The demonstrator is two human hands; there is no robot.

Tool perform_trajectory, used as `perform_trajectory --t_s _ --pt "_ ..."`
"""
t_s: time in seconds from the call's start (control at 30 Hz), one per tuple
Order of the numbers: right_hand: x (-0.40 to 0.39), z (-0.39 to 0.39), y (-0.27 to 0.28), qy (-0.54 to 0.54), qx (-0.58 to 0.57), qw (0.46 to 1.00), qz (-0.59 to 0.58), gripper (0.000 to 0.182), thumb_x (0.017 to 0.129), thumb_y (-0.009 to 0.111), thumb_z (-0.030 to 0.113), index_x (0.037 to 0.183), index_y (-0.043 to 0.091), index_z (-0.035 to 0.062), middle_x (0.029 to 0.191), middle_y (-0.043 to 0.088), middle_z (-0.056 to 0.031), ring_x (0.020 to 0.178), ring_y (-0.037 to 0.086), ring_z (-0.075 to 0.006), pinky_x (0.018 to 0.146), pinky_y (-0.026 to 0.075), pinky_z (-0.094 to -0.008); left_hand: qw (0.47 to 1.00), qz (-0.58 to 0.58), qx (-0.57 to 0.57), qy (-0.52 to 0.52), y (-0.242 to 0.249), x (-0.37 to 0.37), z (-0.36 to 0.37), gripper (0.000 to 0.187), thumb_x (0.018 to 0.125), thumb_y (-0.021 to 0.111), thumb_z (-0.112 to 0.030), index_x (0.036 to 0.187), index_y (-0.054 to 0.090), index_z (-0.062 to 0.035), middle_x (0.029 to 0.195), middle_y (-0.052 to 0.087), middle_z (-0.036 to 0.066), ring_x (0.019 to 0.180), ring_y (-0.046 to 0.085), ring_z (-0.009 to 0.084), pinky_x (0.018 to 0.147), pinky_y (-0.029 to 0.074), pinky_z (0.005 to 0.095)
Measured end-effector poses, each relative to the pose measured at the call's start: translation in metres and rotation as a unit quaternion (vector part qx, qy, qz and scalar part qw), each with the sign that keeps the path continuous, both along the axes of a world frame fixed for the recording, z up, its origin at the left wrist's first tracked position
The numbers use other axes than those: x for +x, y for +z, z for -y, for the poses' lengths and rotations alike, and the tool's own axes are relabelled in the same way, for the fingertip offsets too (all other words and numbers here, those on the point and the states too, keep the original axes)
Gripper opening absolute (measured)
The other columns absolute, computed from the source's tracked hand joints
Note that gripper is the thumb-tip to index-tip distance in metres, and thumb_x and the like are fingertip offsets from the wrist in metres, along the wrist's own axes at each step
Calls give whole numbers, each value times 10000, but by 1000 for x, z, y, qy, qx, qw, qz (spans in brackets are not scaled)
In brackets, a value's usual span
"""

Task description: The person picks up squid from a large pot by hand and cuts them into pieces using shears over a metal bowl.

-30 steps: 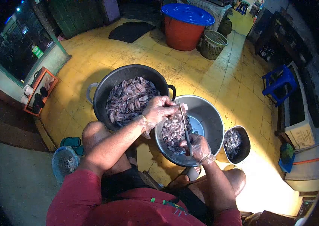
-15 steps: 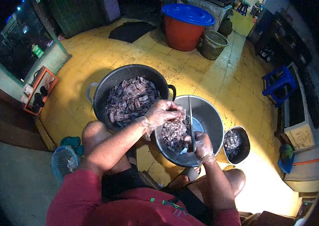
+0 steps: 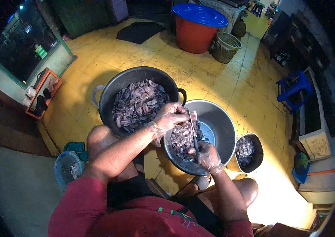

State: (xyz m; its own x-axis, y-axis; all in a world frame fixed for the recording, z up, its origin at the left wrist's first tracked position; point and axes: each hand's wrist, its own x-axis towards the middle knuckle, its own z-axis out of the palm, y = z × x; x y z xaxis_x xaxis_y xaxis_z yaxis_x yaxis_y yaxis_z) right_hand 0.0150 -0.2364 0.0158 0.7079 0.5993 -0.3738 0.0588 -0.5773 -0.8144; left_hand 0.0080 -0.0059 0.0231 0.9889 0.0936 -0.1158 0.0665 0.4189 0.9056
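Note:
My left hand point(image 3: 171, 118), in a clear plastic glove, pinches a pale piece of squid point(image 3: 193, 115) over the grey basin point(image 3: 229, 130). My right hand point(image 3: 209, 156), gloved too, is wrapped round the handle of a long knife point(image 3: 193, 130). The blade points up and away, close against the left fingertips and the piece. Below both hands, small cut squid pieces point(image 3: 180, 139) lie heaped on the basin's left side. A black tub point(image 3: 107, 94) beside it holds a larger pile of pinkish-purple squid point(image 3: 141, 100).
Right of the basin stands a small container point(image 3: 257, 158) with more greyish pieces. A blue mesh basket point(image 3: 62, 177) is at my left. Farther off are a red tub point(image 3: 195, 37) with a blue lid, a woven basket point(image 3: 226, 49) and a blue stool point(image 3: 294, 89).
The knife has moved left and now leans with its tip against the left fingers. My right hand has shifted slightly left with it; my left hand stays nearly in place.

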Motion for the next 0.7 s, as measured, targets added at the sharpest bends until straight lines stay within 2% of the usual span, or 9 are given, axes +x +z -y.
perform_trajectory --t_s 0.13,0.33,0.4,0.47,0.53,0.6,0.63,0.67,0.7 --pt "-6 -3 3 10 -40 992 123 534 757 760 485 863 657 -27 647 625 -74 607 593 -163 564 469 -342 994 -13 104 0 12 0 0 155 794 717 -9 838 569 -3 802 655 89 696 638 128 625 540 263" --pt "-6 3 -35 -39 18 998 40 424 807 757 391 813 649 -19 604 597 -53 525 551 -110 478 438 -288 982 -32 184 -32 0 -3 10 371 733 838 -302 753 605 -14 737 666 70 616 602 112 527 465 277" --pt "-11 -4 -13 -59 -42 997 -3 418 826 745 362 723 620 -23 558 582 -52 478 561 -136 461 441 -295 990 -35 134 -9 -18 4 10 338 716 830 -259 753 607 -7 712 660 67 619 603 116 539 473 279" --pt "-7 -2 -21 -31 -114 990 82 406 827 746 340 704 602 -19 566 587 -56 470 562 -144 452 439 -297 991 -38 130 10 -30 8 10 273 717 809 -200 745 622 -3 680 649 73 568 596 124 500 473 281" --pt "-2 6 -44 -39 -91 993 61 392 827 747 327 697 599 -12 561 583 -54 463 559 -144 445 435 -298 991 -41 128 20 -45 12 12 208 718 788 -142 736 636 0 648 639 79 518 589 131 462 473 283" --pt "5 7 -59 -52 -66 996 40 379 827 747 314 691 595 -5 556 579 -52 457 555 -144 438 431 -299 992 -40 121 -10 -58 14 13 142 699 738 -96 758 667 12 661 650 77 528 602 134 473 492 280" --pt "6 4 -61 -76 -50 996 2 368 824 751 302 687 592 0 549 571 -49 446 544 -142 430 426 -299 991 -47 110 -65 -56 10 13 172 696 754 -132 746 637 -16 736 666 72 647 633 129 549 507 293" --pt "7 3 -62 -100 -33 994 -36 358 820 755 291 683 589 5 542 564 -46 436 534 -139 422 421 -299 988 -67 115 -78 -89 18 25 171 689 764 -139 732 647 -21 744 677 65 646 640 130 546 508 296" --pt "5 -1 -50 -68 -49 996 27 342 820 757 275 678 593 11 532 552 -39 426 509 -130 413 403 -297 975 -80 170 -117 -66 6 23 169 681 764 -137 729 651 -22 744 679 67 641 638 136 548 505 300"
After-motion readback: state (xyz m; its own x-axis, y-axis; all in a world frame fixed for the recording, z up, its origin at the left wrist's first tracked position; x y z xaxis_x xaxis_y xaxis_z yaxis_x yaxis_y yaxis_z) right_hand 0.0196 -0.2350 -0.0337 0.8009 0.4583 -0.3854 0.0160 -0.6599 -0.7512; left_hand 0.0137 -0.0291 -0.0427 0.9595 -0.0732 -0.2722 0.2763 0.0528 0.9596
